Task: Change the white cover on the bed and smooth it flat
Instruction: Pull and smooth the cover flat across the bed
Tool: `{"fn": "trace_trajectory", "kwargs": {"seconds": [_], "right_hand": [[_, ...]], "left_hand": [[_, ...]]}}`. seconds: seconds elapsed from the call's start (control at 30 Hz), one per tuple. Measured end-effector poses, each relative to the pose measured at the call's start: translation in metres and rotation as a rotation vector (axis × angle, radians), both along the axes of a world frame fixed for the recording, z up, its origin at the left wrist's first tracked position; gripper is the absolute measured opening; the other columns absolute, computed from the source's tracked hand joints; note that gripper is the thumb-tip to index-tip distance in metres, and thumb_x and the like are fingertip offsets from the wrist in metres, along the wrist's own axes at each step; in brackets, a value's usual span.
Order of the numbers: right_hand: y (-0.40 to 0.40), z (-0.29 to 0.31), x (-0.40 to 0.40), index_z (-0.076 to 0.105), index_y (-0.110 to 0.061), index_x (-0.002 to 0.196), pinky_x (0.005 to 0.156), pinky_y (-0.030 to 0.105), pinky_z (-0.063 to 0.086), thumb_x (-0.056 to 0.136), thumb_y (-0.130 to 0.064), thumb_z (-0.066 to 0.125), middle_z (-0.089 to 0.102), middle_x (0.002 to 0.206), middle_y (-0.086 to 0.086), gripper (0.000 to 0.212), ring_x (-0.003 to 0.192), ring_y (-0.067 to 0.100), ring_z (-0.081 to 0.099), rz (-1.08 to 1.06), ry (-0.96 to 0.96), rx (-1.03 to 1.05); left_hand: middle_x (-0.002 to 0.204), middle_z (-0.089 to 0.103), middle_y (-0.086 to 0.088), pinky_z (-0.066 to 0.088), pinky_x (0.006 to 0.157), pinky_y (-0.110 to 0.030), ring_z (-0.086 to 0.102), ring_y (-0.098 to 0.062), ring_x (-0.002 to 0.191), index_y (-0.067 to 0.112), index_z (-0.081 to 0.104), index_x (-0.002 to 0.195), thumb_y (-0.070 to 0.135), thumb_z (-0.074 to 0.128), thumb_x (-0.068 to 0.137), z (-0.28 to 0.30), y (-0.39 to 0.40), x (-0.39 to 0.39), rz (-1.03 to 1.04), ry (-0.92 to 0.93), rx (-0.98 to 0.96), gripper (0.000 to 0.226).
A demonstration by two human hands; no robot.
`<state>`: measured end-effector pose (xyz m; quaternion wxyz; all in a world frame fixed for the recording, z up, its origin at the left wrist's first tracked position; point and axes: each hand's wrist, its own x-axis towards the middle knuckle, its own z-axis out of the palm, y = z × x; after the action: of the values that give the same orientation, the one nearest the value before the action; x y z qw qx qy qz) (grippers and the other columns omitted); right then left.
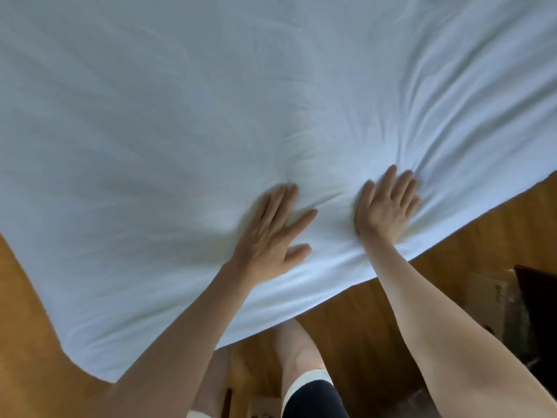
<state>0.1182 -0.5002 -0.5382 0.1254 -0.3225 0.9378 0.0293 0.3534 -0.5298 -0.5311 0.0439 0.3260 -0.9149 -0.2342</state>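
Note:
The white cover [211,101] spreads over the bed and fills most of the view, its near edge hanging toward the floor. My left hand [272,233] lies flat on it near that edge, fingers straight and spread. My right hand [385,206] presses flat beside it, a hand's width to the right. Creases fan out from my right hand toward the far right; the cloth to the left looks smoother.
Wooden floor [407,312] shows below the bed's edge and at the lower left. My legs [301,351] stand close to the bed. A dark object [539,300] and a pale box sit on the floor at the right.

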Motion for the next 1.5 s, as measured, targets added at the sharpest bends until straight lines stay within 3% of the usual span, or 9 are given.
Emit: {"fn": "trace_trajectory", "kwargs": {"seconds": [0.2, 0.3, 0.37, 0.6, 0.77, 0.87, 1.0, 1.17, 1.5], "right_hand": [[0.003, 0.046, 0.013, 0.006, -0.019, 0.154, 0.118, 0.048, 0.001, 0.102, -0.045, 0.022, -0.005, 0.162, 0.011, 0.060, 0.148, 0.031, -0.005, -0.133, -0.195, 0.089], [0.012, 0.091, 0.037, 0.012, -0.016, 0.154, 0.120, 0.046, 0.010, 0.102, -0.039, 0.031, 0.003, 0.162, 0.012, 0.060, 0.148, 0.030, 0.003, -0.162, -0.331, -0.027], [0.029, 0.129, 0.059, 0.015, -0.015, 0.154, 0.120, 0.044, 0.013, 0.103, -0.038, 0.035, 0.006, 0.162, 0.009, 0.059, 0.149, 0.026, 0.005, -0.058, -0.383, -0.076], [0.072, 0.227, 0.148, 0.023, -0.017, 0.152, 0.119, 0.034, 0.014, 0.103, -0.040, 0.035, 0.018, 0.160, 0.003, 0.055, 0.148, 0.019, 0.012, 0.184, -0.527, -0.025], [0.062, 0.285, 0.244, 0.034, -0.016, 0.148, 0.106, 0.034, 0.035, 0.101, -0.039, 0.040, 0.045, 0.146, 0.004, 0.052, 0.135, 0.022, 0.039, 0.307, -0.592, 0.072], [0.053, 0.305, 0.321, 0.040, -0.018, 0.143, 0.101, 0.032, 0.038, 0.099, -0.039, 0.042, 0.052, 0.139, 0.005, 0.048, 0.128, 0.024, 0.047, 0.335, -0.639, 0.131], [0.048, 0.325, 0.434, 0.045, -0.020, 0.139, 0.102, 0.030, 0.038, 0.098, -0.040, 0.045, 0.054, 0.137, 0.003, 0.046, 0.126, 0.021, 0.049, 0.305, -0.690, 0.124], [0.028, 0.357, 0.536, 0.042, -0.021, 0.142, 0.103, 0.029, 0.037, 0.099, -0.040, 0.043, 0.049, 0.143, 0.001, 0.047, 0.129, 0.020, 0.046, 0.371, -0.709, 0.122], [-0.071, 0.394, 0.613, 0.041, -0.020, 0.143, 0.104, 0.030, 0.035, 0.101, -0.035, 0.038, 0.047, 0.142, 0.003, 0.044, 0.130, 0.023, 0.044, 0.496, -0.701, 0.136]], "left_hand": [[0.156, 0.014, -0.028, 0.031, 0.111, -0.056, 0.018, -0.045, 0.144, 0.011, 0.035, 0.148, 0.054, 0.063, 0.075, 0.051, 0.022, 0.016, -0.193, -0.307, 0.142, 0.089], [0.160, 0.002, -0.021, 0.030, 0.113, -0.049, 0.015, -0.037, 0.146, 0.016, 0.024, 0.152, 0.054, 0.051, 0.090, 0.104, 0.030, 0.024, -0.267, -0.439, 0.242, 0.077], [0.161, 0.005, -0.014, 0.030, 0.113, -0.043, 0.020, -0.031, 0.145, 0.018, 0.017, 0.153, 0.050, 0.041, 0.097, 0.150, 0.031, 0.032, -0.265, -0.511, 0.280, 0.068], [0.161, 0.015, -0.004, 0.030, 0.113, -0.037, 0.022, -0.021, 0.146, 0.023, 0.021, 0.153, 0.044, 0.038, 0.100, 0.245, 0.030, 0.095, 0.051, -0.476, 0.359, 0.059], [0.160, 0.019, -0.003, 0.029, 0.113, -0.035, 0.021, -0.020, 0.146, 0.022, 0.023, 0.152, 0.043, 0.036, 0.101, 0.282, 0.026, 0.202, 0.182, -0.498, 0.349, 0.057], [0.158, 0.023, -0.004, 0.028, 0.114, -0.035, 0.023, -0.021, 0.144, 0.021, 0.025, 0.151, 0.041, 0.037, 0.101, 0.294, 0.031, 0.286, 0.261, -0.461, 0.406, 0.055], [0.154, 0.032, -0.001, 0.035, 0.109, -0.032, 0.035, -0.020, 0.138, 0.021, 0.033, 0.148, 0.039, 0.039, 0.101, 0.311, 0.043, 0.416, 0.389, -0.389, 0.481, 0.051], [0.151, 0.035, -0.001, 0.034, 0.108, -0.030, 0.035, -0.018, 0.137, 0.020, 0.031, 0.149, 0.041, 0.040, 0.101, 0.333, 0.040, 0.543, 0.470, -0.466, 0.545, 0.053], [0.150, 0.036, 0.002, 0.037, 0.107, -0.032, 0.037, -0.017, 0.136, 0.022, 0.032, 0.149, 0.044, 0.038, 0.100, 0.355, -0.057, 0.624, 0.556, -0.463, 0.488, 0.053]]}}
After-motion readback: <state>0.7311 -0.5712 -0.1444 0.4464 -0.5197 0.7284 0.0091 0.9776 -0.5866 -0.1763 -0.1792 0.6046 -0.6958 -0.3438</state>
